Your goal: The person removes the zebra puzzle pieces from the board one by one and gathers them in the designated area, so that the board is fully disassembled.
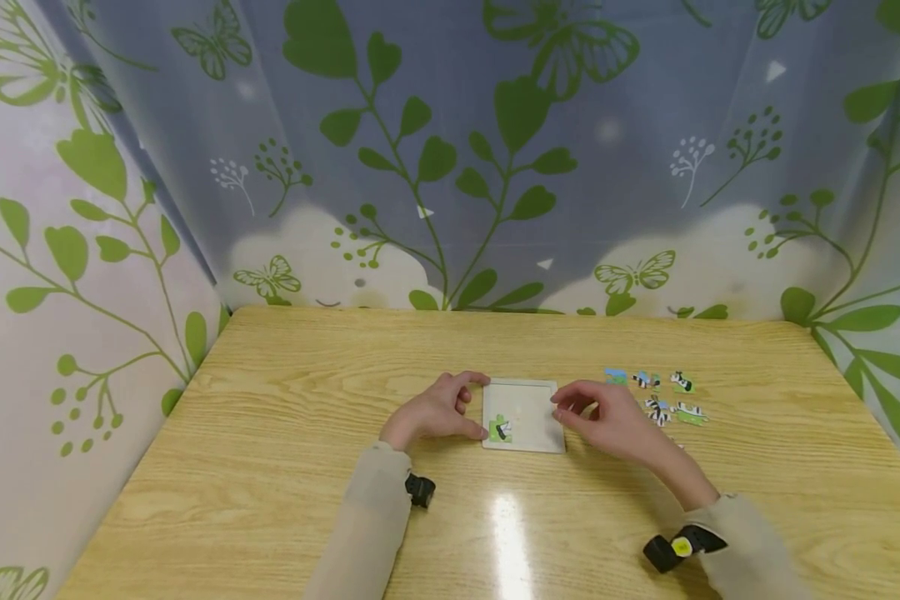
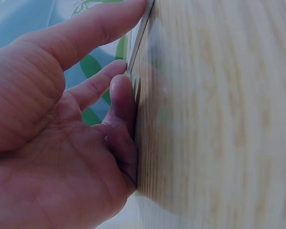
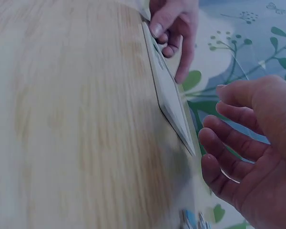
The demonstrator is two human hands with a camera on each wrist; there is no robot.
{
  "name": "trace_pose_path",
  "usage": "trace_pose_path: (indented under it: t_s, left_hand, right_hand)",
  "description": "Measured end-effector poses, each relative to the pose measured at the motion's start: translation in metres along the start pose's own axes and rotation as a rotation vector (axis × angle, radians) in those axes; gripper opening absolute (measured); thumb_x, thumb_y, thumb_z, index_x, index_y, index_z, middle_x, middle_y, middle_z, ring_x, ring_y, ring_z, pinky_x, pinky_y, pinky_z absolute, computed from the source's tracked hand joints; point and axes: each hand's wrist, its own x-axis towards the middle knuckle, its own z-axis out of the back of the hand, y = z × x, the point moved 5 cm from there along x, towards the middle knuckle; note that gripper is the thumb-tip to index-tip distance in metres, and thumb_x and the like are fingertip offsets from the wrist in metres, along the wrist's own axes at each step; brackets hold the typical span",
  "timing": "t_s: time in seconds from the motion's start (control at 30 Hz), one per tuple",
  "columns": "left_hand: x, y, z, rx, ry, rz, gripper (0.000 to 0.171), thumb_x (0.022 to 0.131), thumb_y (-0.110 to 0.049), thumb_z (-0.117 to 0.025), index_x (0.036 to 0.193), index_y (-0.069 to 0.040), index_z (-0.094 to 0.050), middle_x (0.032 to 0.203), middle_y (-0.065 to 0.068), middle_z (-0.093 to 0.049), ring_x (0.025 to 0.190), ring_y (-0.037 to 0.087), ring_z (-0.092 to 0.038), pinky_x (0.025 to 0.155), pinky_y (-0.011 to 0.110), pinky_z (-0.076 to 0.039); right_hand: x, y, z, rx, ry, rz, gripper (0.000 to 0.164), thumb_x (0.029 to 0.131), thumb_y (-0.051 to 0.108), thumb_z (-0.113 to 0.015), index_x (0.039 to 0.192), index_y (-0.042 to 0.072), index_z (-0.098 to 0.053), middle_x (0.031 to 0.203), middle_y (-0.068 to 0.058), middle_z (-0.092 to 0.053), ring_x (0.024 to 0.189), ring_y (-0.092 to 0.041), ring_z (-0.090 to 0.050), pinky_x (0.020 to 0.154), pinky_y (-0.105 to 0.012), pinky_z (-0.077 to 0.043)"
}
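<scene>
A flat, pale square puzzle tray (image 1: 528,408) lies on the table, with one green puzzle piece (image 1: 500,429) showing part of a panda in its lower left corner. My left hand (image 1: 444,406) holds the tray's left side, thumb at the near corner and index finger at the far one; its other fingers are curled in, as the left wrist view shows. Over the tray's right edge hovers my right hand (image 1: 603,414), its fingers loosely bent. Nothing shows between those fingers (image 3: 231,143) in the right wrist view.
Several loose panda puzzle pieces (image 1: 688,412) lie right of the tray, some partly behind the right hand. The wooden table (image 1: 270,467) ends at a curtain (image 1: 450,167) printed with leaves and butterflies. Each wrist wears a black strapped device (image 1: 420,490).
</scene>
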Motion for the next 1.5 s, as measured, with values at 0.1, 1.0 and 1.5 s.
trace_pose_path:
  t_s: [0.1, 1.0, 1.5]
  left_hand:
    - [0.000, -0.001, 0.000, 0.004, -0.003, 0.005, 0.070, 0.083, -0.012, -0.084, 0.144, -0.018, -0.050, 0.101, 0.003, -0.036, 0.085, 0.015, -0.038, 0.082, 0.035, -0.036]
    - [-0.001, -0.004, 0.000, 0.024, -0.002, 0.008, 0.071, 0.084, -0.013, -0.084, 0.146, -0.019, -0.049, 0.102, 0.004, -0.038, 0.081, 0.015, -0.039, 0.078, 0.033, -0.036]
    - [-0.002, -0.005, 0.001, 0.039, -0.021, 0.034, 0.073, 0.082, -0.014, -0.086, 0.145, -0.021, -0.050, 0.103, 0.005, -0.040, 0.084, 0.017, -0.041, 0.079, 0.034, -0.036]
  right_hand:
    - [0.005, 0.003, -0.008, 0.032, 0.024, -0.004, 0.015, 0.097, 0.019, -0.071, 0.109, 0.010, -0.074, 0.091, 0.002, -0.072, 0.082, -0.007, -0.063, 0.067, -0.024, -0.053]
    - [0.030, 0.024, -0.051, -0.085, 0.154, 0.120, 0.026, 0.088, 0.023, -0.079, 0.111, 0.013, -0.075, 0.098, -0.003, -0.064, 0.088, -0.015, -0.057, 0.077, -0.029, -0.046]
    - [0.031, 0.021, -0.054, -0.008, 0.170, 0.055, 0.023, 0.089, 0.022, -0.079, 0.110, 0.015, -0.073, 0.100, -0.003, -0.064, 0.092, -0.016, -0.055, 0.079, -0.030, -0.045]
